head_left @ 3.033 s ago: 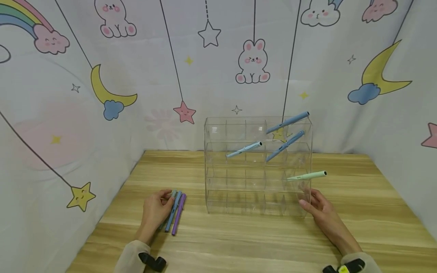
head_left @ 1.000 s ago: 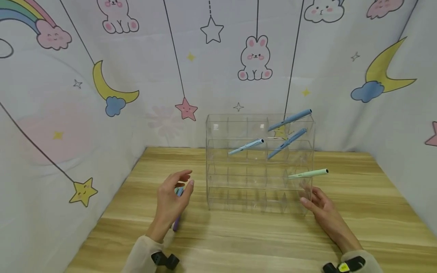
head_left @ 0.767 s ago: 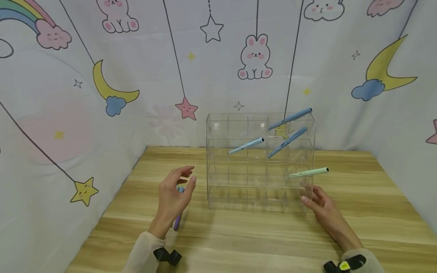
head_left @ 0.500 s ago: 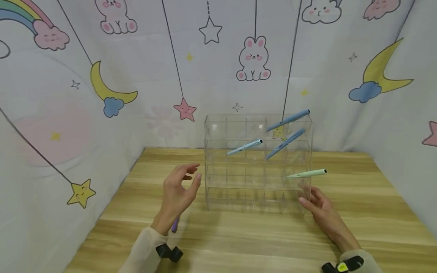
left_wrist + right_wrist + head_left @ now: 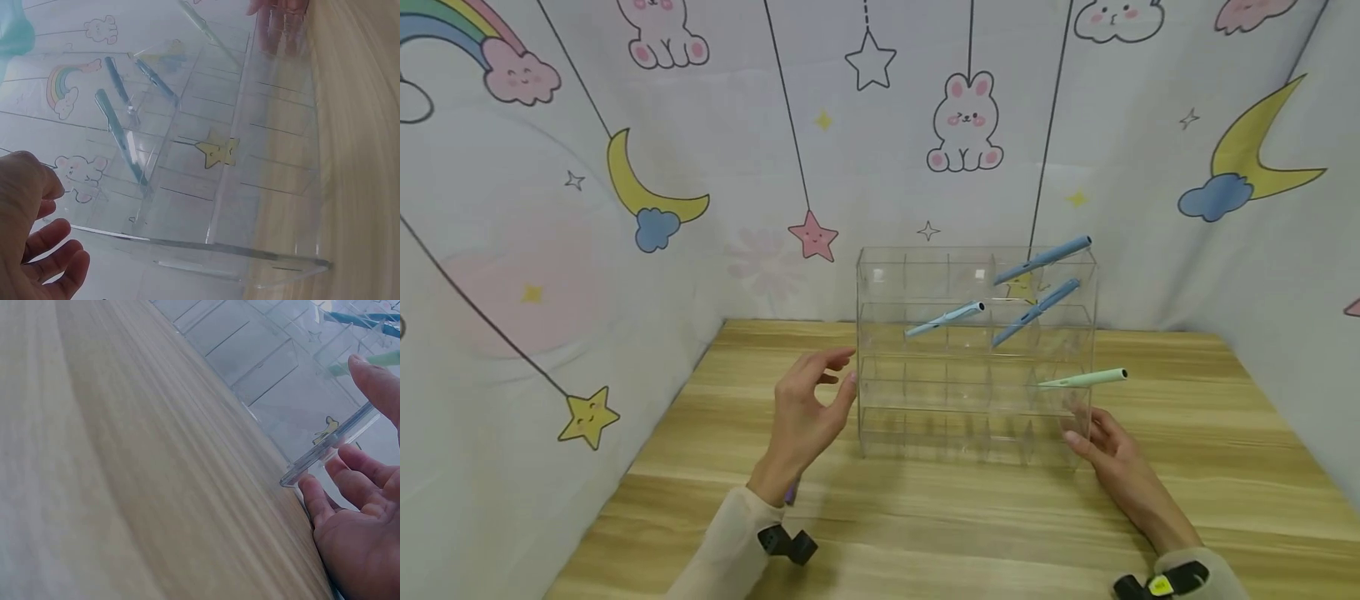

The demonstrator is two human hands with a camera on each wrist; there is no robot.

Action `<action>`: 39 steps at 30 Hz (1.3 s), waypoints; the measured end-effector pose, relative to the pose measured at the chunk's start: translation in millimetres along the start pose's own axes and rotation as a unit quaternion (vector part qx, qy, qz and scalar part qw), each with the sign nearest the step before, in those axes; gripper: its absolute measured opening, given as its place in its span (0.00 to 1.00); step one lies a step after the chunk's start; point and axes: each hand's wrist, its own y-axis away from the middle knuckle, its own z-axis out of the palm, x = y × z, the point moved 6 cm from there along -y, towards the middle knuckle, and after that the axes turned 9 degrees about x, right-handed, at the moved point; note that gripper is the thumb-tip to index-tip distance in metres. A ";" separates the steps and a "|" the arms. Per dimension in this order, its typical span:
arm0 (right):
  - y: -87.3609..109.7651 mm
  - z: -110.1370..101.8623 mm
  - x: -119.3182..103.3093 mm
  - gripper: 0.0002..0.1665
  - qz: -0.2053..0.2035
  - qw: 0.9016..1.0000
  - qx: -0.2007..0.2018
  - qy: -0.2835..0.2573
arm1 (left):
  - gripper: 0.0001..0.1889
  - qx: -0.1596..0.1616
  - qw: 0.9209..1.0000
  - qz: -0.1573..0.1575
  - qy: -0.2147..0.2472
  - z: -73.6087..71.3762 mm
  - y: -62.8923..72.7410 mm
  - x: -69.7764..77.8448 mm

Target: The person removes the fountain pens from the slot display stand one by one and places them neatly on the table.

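A clear acrylic pen rack (image 5: 925, 396) with tiered compartments stands on the table. Two blue pens, an upper one (image 5: 1052, 257) and a lower one (image 5: 1037, 312), lean in its upper tiers, with a pale blue pen (image 5: 946, 319) left of them. A light green pen (image 5: 1088, 378) juts out past the rack's right side. My left hand (image 5: 805, 412) is raised at the rack's left edge, fingers bent loosely and nothing between them. At the lower right, my right hand (image 5: 1116, 462) holds the rack's side panel (image 5: 328, 447) between thumb and fingers.
A purple pen (image 5: 792, 492) lies on the wooden table (image 5: 955, 533), mostly hidden behind my left wrist. The other pens seen there earlier are hidden. A white cloth (image 5: 760, 167) printed with cartoon rabbits, moons and stars hangs behind and at both sides.
My left hand has left the pens on the table and moved right and up, empty, to the rack's left edge. My right hand keeps its place on the rack. The view shifts slightly.
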 end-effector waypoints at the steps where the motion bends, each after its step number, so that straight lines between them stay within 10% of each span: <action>1: 0.0 0.1 0.2 0.36 -0.001 1.000 0.001 -0.002 | 0.14 0.000 1.000 0.002 0.004 2.7 -1.8 2.5; 39: 1.0 -0.8 0.2 0.37 0.001 0.999 -0.008 -0.032 | 0.17 -0.038 0.993 -0.026 0.111 75.3 -46.6 46.8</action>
